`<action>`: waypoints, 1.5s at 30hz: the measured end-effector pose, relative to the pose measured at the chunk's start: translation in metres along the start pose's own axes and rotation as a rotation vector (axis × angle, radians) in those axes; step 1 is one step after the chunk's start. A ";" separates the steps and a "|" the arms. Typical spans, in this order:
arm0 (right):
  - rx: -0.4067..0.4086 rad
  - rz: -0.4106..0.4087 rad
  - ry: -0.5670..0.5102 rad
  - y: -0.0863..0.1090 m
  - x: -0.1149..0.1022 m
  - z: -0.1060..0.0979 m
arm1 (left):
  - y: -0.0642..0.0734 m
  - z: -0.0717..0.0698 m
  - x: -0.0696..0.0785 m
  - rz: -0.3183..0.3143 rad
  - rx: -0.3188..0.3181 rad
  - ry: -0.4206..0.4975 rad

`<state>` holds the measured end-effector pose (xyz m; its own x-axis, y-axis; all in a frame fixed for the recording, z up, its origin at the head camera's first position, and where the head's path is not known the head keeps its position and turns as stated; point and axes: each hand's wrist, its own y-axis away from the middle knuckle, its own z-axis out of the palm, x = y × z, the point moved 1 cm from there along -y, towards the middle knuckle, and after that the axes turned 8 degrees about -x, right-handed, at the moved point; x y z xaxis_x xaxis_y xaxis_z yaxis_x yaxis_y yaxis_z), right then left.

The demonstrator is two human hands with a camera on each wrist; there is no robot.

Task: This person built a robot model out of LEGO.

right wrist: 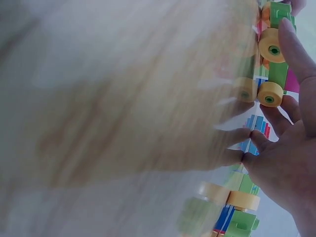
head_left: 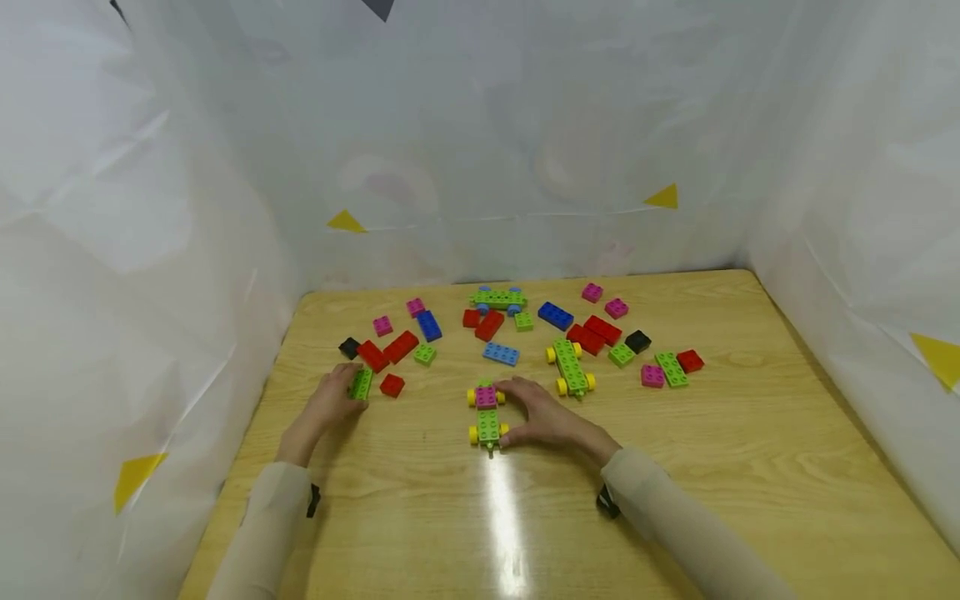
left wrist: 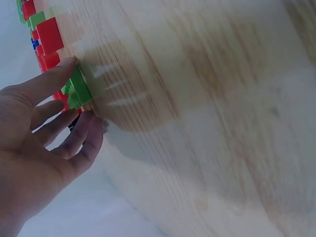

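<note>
My left hand [head_left: 330, 402] is at the left of the table, its thumb and fingers around the ends of a green toy brick [head_left: 362, 384]. In the left wrist view the green brick [left wrist: 80, 89] sits low between thumb tip and fingertips. Near the middle, my right hand [head_left: 551, 417] holds the right side of a toy car base [head_left: 488, 427], green with yellow wheels. A pink brick [head_left: 486, 397] is fitted on its far half. The right wrist view shows the thumb along the car base and the fingers curled past a yellow wheel [right wrist: 270, 94].
Loose red, blue, pink, green and black bricks lie in an arc beyond the hands. A second yellow-wheeled car base [head_left: 570, 367] stands right of centre, and a blue-wheeled one [head_left: 498, 299] at the back. White sheeting [head_left: 480, 167] encloses the table [head_left: 420, 517].
</note>
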<state>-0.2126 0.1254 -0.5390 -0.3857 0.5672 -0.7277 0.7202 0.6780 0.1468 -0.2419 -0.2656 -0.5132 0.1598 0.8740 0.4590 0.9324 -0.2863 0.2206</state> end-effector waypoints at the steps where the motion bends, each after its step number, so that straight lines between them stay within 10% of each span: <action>1: -0.002 0.001 0.004 0.000 0.000 0.000 | 0.000 0.000 0.001 -0.001 -0.004 0.001; 27: -0.009 0.010 -0.008 -0.002 0.002 0.002 | 0.022 0.008 0.011 0.016 0.015 0.024; 45: 0.002 0.006 -0.024 -0.001 0.002 -0.001 | 0.024 0.019 0.106 0.292 0.100 0.209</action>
<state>-0.2144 0.1259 -0.5400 -0.3676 0.5596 -0.7428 0.7233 0.6741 0.1499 -0.1962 -0.1727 -0.4752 0.3637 0.6588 0.6586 0.8859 -0.4631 -0.0260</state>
